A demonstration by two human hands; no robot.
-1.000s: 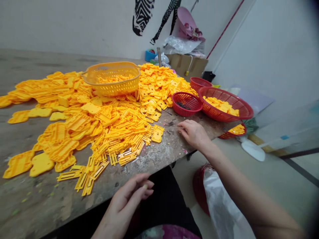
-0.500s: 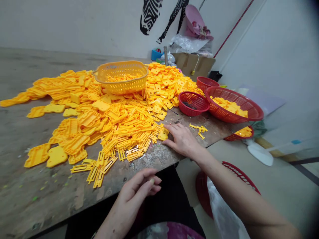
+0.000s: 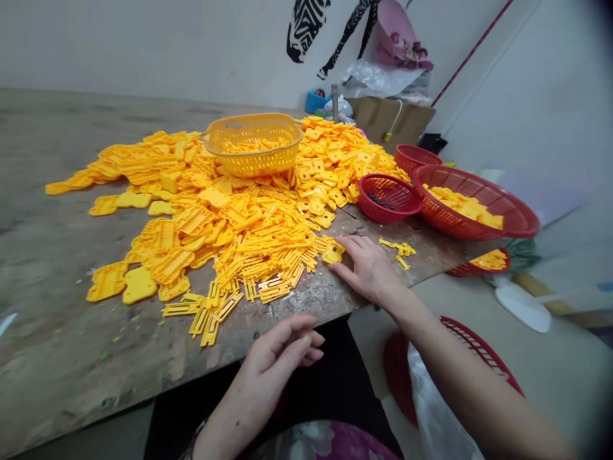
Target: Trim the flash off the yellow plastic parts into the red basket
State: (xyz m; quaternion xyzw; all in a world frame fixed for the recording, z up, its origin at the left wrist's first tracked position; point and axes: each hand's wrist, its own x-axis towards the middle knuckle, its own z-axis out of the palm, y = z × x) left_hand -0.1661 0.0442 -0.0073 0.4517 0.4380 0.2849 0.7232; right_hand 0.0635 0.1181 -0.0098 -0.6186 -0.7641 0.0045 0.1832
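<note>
My right hand [image 3: 366, 268] is at the table's front edge, its fingertips and thumb closed about the near side of a small yellow plastic plate with a hole [image 3: 332, 252]. That plate lies at the right tip of a heap of slim yellow slotted strips [image 3: 268, 236]. Lower down, in front of the table edge, my left hand [image 3: 280, 358] hovers over my lap. Its fingers are curled and the thumb presses against them; whatever may be between them is hidden. A few thin yellow pieces [image 3: 398, 248] lie right of my right hand.
A yellow basket [image 3: 253, 163] with yellow parts rests on the heap. Larger yellow plates [image 3: 140, 285] spread leftward. Red baskets stand right: a small one with dark bits [image 3: 390, 211] and a wide one with yellow parts [image 3: 522, 220]. Below is a red basket [image 3: 479, 345] beside a clear plastic bag [image 3: 438, 402].
The view has turned slightly, so the whole scene sits further right. Both hands keep nearly the same pose, the right still at the small yellow plate.
</note>
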